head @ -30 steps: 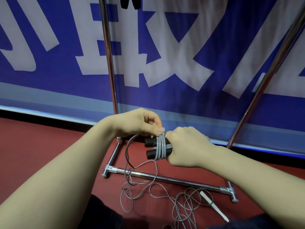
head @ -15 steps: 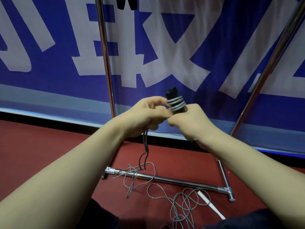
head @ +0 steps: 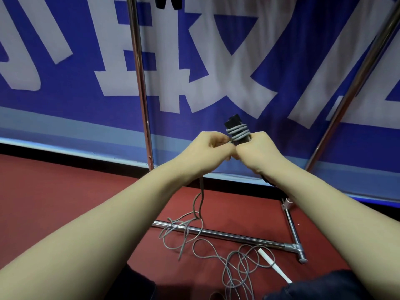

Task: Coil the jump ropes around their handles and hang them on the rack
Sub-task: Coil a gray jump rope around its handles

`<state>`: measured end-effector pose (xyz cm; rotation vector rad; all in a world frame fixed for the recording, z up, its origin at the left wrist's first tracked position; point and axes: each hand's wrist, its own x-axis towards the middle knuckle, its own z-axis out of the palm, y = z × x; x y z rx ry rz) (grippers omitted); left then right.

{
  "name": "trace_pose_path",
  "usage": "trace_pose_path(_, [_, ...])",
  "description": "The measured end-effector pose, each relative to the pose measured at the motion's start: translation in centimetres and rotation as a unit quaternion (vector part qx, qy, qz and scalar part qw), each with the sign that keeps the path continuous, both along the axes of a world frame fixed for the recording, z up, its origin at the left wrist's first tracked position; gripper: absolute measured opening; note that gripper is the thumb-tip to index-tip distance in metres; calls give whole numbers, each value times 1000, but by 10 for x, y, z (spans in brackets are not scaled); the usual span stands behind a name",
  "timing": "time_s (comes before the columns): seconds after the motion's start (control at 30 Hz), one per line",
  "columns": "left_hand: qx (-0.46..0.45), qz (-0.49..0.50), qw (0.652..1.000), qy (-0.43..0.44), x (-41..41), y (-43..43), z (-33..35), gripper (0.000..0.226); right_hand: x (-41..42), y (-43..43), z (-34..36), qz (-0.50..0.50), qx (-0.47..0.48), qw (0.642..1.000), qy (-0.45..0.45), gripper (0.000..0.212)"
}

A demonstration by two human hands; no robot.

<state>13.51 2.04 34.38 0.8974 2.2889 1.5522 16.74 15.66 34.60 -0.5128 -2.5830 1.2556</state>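
Both bare forearms reach forward and up, converging mid-frame. Left hand (head: 211, 148): fingers curled, pinching the grey rope (head: 238, 132) right at the coil. Right hand (head: 259, 153): fisted round the black handles (head: 233, 122), back of hand toward the camera. The hands touch at the knuckles.

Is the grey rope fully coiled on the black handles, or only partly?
Only partly: a few turns of grey rope wrap the black handles; the rest hangs loose to the floor.

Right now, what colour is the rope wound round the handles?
Grey rope, over black handles; clearest in the head view.
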Motion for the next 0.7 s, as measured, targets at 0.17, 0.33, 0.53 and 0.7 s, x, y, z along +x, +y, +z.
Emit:
trace_pose_path(0.17, [65, 92, 994, -2, 3, 9, -5, 50, -10, -5, -6, -25, 103, 994, 33, 19])
trace_pose_path(0.33, [104, 76, 992, -5, -3, 2, -2, 33, -10, -8, -5, 18, 146, 986, 74, 11])
trace_pose_path(0.53, [122, 0, 992, -33, -18, -21, -2, 30, 10, 1, 9, 205, -125, 969, 57, 17])
trace_pose_path(0.7, [160, -7, 985, -58, -21, -24, 4, 37, 12, -13, 6, 196, -165, 963, 82, 28])
